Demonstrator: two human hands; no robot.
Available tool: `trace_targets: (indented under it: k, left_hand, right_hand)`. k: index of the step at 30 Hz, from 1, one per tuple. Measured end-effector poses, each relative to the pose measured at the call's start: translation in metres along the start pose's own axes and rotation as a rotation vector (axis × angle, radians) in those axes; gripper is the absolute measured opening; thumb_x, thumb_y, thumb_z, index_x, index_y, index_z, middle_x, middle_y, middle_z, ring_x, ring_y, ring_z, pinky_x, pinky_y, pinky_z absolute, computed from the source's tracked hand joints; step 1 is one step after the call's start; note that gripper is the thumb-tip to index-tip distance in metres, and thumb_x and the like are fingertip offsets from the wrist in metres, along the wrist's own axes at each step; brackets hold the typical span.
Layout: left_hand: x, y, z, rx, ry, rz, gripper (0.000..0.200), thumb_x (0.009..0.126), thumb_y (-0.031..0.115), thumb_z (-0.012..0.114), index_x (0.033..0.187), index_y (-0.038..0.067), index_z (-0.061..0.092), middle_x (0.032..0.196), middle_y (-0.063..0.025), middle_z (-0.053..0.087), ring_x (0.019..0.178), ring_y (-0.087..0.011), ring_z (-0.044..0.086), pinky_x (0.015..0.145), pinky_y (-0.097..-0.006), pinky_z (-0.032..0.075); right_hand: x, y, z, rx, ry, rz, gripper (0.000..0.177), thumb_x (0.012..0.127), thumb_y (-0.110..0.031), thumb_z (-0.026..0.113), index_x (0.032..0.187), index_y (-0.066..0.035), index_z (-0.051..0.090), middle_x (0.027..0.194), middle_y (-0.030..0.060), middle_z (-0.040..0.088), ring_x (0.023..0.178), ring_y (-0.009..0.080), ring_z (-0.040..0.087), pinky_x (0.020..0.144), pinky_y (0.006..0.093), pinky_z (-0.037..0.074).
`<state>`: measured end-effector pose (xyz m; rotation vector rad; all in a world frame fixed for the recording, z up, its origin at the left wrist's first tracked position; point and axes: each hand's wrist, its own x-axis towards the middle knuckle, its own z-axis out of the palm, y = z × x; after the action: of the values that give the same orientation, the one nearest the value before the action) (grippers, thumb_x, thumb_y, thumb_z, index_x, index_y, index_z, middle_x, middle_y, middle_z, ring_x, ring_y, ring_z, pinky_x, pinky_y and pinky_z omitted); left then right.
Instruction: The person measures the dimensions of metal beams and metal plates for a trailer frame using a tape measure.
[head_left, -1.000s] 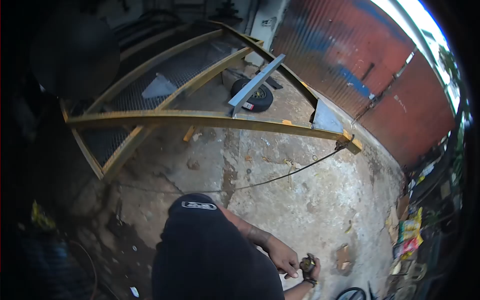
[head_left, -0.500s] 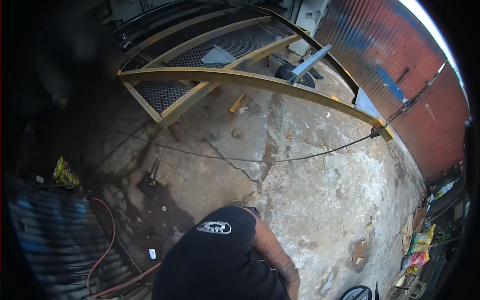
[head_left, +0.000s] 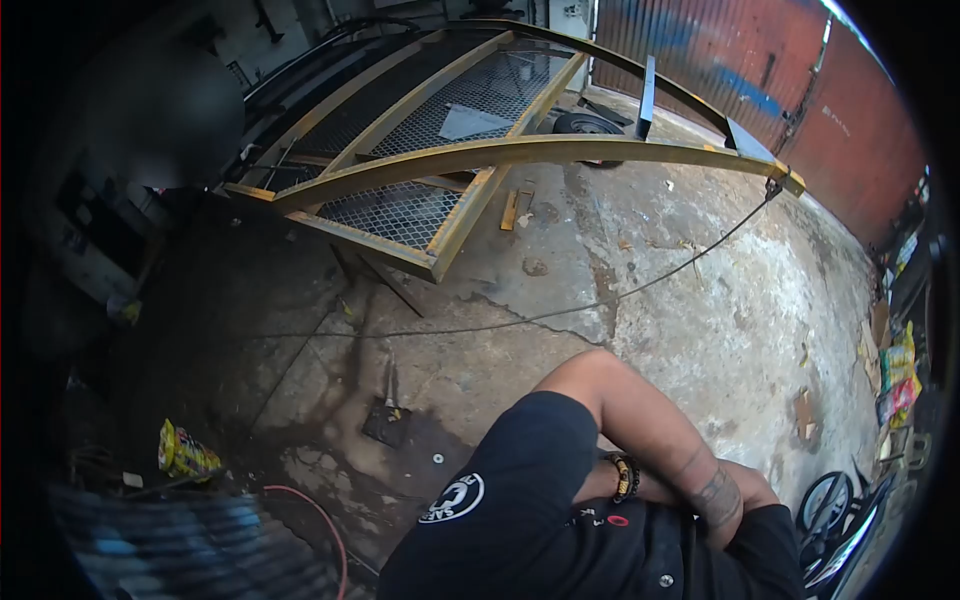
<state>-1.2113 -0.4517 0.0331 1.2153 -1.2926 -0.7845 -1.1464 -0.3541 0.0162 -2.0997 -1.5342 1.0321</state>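
My arms are folded across my black shirt [head_left: 640, 560] at the bottom. The left elbow points up the picture, and its tattooed forearm crosses over the right one. Only part of my left hand [head_left: 727, 531] shows, tucked at the right upper arm. Beyond a beaded bracelet [head_left: 627, 478], my right hand [head_left: 596, 485] rests against the left sleeve. The fingers of both are hidden. Farther off stands a large yellowish metal frame [head_left: 520, 152] with mesh panels [head_left: 395, 212] and a grey plate [head_left: 475, 122] on the mesh.
A cable [head_left: 640, 285] hangs from the frame's right end across the concrete floor [head_left: 690, 330]. Behind are a tyre [head_left: 588, 124] and red corrugated sheets [head_left: 700, 60]. A hose [head_left: 335, 535] and yellow bag [head_left: 185, 452] lie lower left, bags [head_left: 900, 375] right. A blurred dark shape fills the upper left.
The view has shifted, so the frame and floor items sit differently in it. The folded forearms and the bracelet now show, where mostly the shirt and one arm showed before.
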Motion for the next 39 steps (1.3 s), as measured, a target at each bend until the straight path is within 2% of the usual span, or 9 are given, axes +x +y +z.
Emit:
trace_targets:
  k: [4,8,9,10,12,16,17,33,39]
  left_hand:
    - [-0.066,0.028,0.056,0.209,0.329,-0.164,0.025,0.085,0.015,0.057,0.096,-0.004,0.068,0.087,-0.0239,0.066,0.083,-0.0335,0.065,0.072,-0.0433,0.053]
    - [-0.075,0.090,0.125,1.238,1.063,-1.327,0.022,0.086,0.001,0.049,0.092,-0.004,0.070,0.091,-0.0240,0.066,0.085,-0.0366,0.064,0.071,-0.0440,0.054]
    - [-0.083,0.094,0.132,1.347,1.083,-1.426,0.024,0.087,0.001,0.048,0.096,-0.005,0.069,0.093,-0.0251,0.066,0.086,-0.0381,0.063,0.073,-0.0455,0.054]
    - [-0.094,0.096,0.139,1.351,1.076,-1.415,0.024,0.087,0.001,0.048,0.096,-0.005,0.069,0.093,-0.0251,0.066,0.086,-0.0381,0.063,0.073,-0.0455,0.054]
    - [-0.105,0.102,0.144,0.982,0.722,-1.069,0.025,0.087,0.001,0.046,0.099,-0.007,0.067,0.096,-0.0262,0.064,0.089,-0.0387,0.062,0.076,-0.0464,0.053]
    - [-0.148,0.014,0.154,0.223,0.038,-0.384,0.027,0.089,0.000,0.043,0.105,-0.010,0.063,0.102,-0.0284,0.062,0.095,-0.0398,0.060,0.083,-0.0484,0.051]
    - [-0.190,0.083,0.085,0.039,-0.124,-0.213,0.028,0.089,0.000,0.043,0.106,-0.011,0.062,0.104,-0.0289,0.061,0.097,-0.0401,0.059,0.085,-0.0489,0.050]
    - [-0.181,0.079,0.089,0.018,-0.464,-0.268,0.022,0.086,0.003,0.050,0.100,-0.008,0.063,0.097,-0.0254,0.063,0.093,-0.0379,0.061,0.081,-0.0461,0.050]
    - [-0.157,0.058,0.092,0.254,-0.566,-0.151,0.021,0.084,0.005,0.053,0.098,-0.007,0.063,0.095,-0.0240,0.064,0.091,-0.0371,0.062,0.079,-0.0450,0.051]
  right_hand:
    - [0.047,-0.048,0.048,-0.037,0.039,0.057,0.051,0.068,-0.039,0.076,0.098,-0.002,0.056,0.092,0.0181,0.063,0.087,0.0273,0.060,0.086,0.0393,0.041]
    - [0.070,-0.087,0.076,-0.056,0.077,0.129,0.047,0.069,-0.037,0.074,0.095,-0.003,0.055,0.090,0.0171,0.063,0.085,0.0261,0.060,0.087,0.0394,0.040]
    - [0.073,-0.094,0.080,-0.061,0.087,0.142,0.046,0.070,-0.036,0.074,0.095,-0.003,0.055,0.089,0.0168,0.062,0.084,0.0257,0.060,0.087,0.0394,0.039]
    - [0.075,-0.100,0.086,-0.063,0.094,0.155,0.045,0.070,-0.036,0.074,0.094,-0.003,0.055,0.089,0.0166,0.062,0.084,0.0254,0.060,0.087,0.0395,0.039]
    - [0.074,-0.108,0.092,-0.076,0.111,0.176,0.043,0.071,-0.035,0.073,0.092,-0.003,0.055,0.087,0.0161,0.062,0.082,0.0248,0.059,0.088,0.0395,0.038]
    - [0.068,-0.115,0.100,-0.091,0.138,0.204,0.038,0.072,-0.033,0.072,0.089,-0.004,0.054,0.085,0.0150,0.061,0.080,0.0235,0.059,0.089,0.0396,0.036]
    - [0.067,-0.116,0.100,-0.098,0.144,0.207,0.038,0.073,-0.033,0.072,0.088,-0.004,0.054,0.084,0.0148,0.061,0.079,0.0232,0.059,0.089,0.0396,0.036]
    - [0.046,-0.101,0.083,-0.220,0.166,0.224,0.026,0.079,-0.025,0.068,0.076,-0.006,0.051,0.074,0.0107,0.059,0.069,0.0181,0.056,0.092,0.0400,0.029]
    - [0.038,-0.086,0.062,-0.071,0.170,0.208,0.025,0.081,-0.022,0.066,0.071,-0.007,0.049,0.071,0.0091,0.058,0.065,0.0162,0.056,0.094,0.0401,0.027]
